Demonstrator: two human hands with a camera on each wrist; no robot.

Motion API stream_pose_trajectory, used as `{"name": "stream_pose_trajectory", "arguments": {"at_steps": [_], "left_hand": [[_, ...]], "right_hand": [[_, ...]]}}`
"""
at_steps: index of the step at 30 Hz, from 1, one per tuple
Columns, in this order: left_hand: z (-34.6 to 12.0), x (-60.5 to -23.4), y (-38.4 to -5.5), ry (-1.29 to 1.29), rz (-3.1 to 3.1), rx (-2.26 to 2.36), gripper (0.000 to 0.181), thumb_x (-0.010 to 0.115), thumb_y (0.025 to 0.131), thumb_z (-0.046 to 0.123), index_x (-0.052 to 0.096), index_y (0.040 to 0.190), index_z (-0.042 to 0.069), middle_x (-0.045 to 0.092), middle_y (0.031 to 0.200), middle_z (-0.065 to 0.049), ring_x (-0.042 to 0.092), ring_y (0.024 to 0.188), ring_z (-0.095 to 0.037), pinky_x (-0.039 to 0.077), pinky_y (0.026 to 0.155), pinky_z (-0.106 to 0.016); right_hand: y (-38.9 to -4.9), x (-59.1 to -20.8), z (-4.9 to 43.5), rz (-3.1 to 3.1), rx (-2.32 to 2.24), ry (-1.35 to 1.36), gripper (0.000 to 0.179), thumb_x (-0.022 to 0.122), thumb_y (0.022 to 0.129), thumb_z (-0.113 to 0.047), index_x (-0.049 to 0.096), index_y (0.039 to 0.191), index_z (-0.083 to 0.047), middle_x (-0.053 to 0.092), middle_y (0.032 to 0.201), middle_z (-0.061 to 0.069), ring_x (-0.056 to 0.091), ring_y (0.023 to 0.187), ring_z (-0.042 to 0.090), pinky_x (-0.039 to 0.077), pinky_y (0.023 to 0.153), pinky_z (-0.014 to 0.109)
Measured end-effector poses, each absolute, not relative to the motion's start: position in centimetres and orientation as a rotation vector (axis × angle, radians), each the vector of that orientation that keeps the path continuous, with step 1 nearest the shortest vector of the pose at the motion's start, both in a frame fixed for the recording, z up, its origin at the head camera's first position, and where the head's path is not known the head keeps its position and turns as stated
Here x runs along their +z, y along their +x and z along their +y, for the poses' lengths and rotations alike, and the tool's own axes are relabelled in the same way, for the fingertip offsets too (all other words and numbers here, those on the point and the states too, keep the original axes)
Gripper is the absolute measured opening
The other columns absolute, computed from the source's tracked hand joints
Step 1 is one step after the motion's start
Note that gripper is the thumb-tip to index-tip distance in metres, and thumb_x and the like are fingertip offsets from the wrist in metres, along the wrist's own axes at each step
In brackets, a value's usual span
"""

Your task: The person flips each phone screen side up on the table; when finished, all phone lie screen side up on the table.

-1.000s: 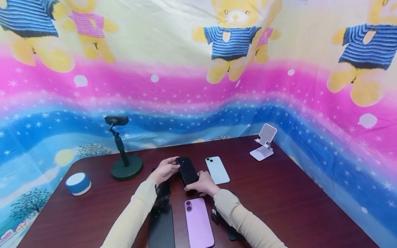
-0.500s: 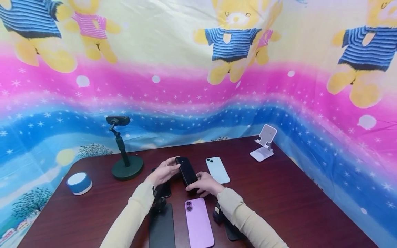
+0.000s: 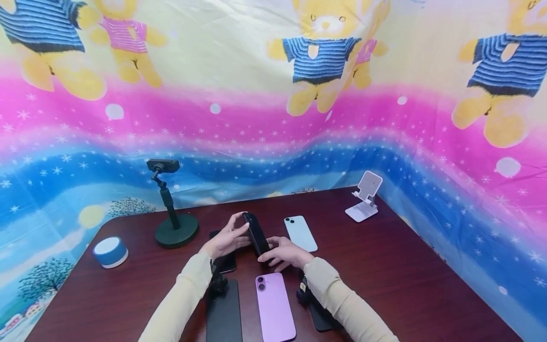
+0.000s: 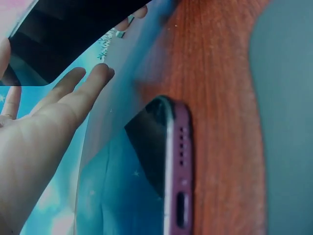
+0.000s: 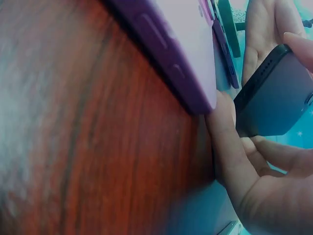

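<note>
Both hands hold a black phone (image 3: 255, 233) over the middle of the table, turned steeply onto its long edge. My left hand (image 3: 226, 241) grips its upper end, thumb on the near side. The right hand (image 3: 287, 251) pinches its lower end between thumb and fingers. In the left wrist view the phone's dark glossy face (image 4: 73, 34) is above the left palm (image 4: 39, 137). The right wrist view shows its dull back (image 5: 279, 98) and end edge. A dark phone (image 3: 225, 261) lies under the left wrist, and a purple phone (image 3: 275, 306) lies between the forearms.
A pale phone (image 3: 301, 232) lies beyond the right hand. Black flat phones lie near the front, one left (image 3: 224, 311), one under the right sleeve (image 3: 320, 316). A dark green stand (image 3: 176, 231), a blue-and-white round object (image 3: 110, 252) and a white phone stand (image 3: 364, 199) stand farther off.
The black phone has turned from showing its broad back to standing nearly on edge, its top a little higher. The left fingers have opened out behind it; the right hand stays at the lower end.
</note>
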State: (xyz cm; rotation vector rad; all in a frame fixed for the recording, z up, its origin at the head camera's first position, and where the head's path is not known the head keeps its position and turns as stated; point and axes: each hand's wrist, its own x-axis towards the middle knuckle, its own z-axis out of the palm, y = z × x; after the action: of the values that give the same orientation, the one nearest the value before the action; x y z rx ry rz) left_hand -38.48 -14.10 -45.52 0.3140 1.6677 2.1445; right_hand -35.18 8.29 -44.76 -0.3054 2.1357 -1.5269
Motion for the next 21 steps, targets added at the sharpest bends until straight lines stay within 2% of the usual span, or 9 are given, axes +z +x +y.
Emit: {"name": "stream_pose_trajectory", "arguments": {"at_steps": [4,9,15,21], "left_hand": [[-13.93,-45.53,-38.47,0.326,1.677,2.138,0.049,0.041,0.104,0.025,0.01,0.141,0.028,0.025,0.148,-0.029,0.047,0.127,-0.042,0.03,0.112,-0.054],[-13.81,-45.52,-38.34,0.371,1.675,2.151,0.046,0.044,0.102,0.031,0.014,0.136,0.034,0.037,0.141,-0.026,0.061,0.11,-0.027,0.042,0.105,-0.047],[-13.53,-45.6,-38.2,0.375,1.694,2.177,0.04,0.043,0.102,0.031,0.018,0.133,0.036,0.041,0.135,-0.023,0.065,0.102,-0.023,0.045,0.101,-0.046],[-13.19,-45.43,-38.08,0.347,1.697,2.225,0.04,0.043,0.102,0.03,0.017,0.133,0.034,0.044,0.126,-0.022,0.068,0.096,-0.024,0.048,0.097,-0.047]], "right_hand": [[-35.23,-44.67,8.25,2.126,-1.517,-0.326,0.077,0.077,0.079,-0.021,0.039,0.143,-0.003,0.058,0.12,0.013,0.068,0.089,0.026,0.059,0.072,0.045],[-35.31,-44.63,8.32,2.099,-1.508,-0.372,0.078,0.075,0.082,-0.023,0.036,0.147,-0.006,0.057,0.122,0.012,0.068,0.092,0.027,0.059,0.073,0.044],[-35.28,-44.63,8.62,2.097,-1.501,-0.418,0.074,0.074,0.084,-0.024,0.037,0.147,-0.009,0.056,0.129,0.015,0.068,0.095,0.028,0.059,0.074,0.045],[-35.22,-44.23,8.49,2.176,-1.473,-0.454,0.067,0.071,0.086,-0.036,0.045,0.144,-0.016,0.055,0.136,0.015,0.069,0.093,0.025,0.059,0.076,0.042]]}}
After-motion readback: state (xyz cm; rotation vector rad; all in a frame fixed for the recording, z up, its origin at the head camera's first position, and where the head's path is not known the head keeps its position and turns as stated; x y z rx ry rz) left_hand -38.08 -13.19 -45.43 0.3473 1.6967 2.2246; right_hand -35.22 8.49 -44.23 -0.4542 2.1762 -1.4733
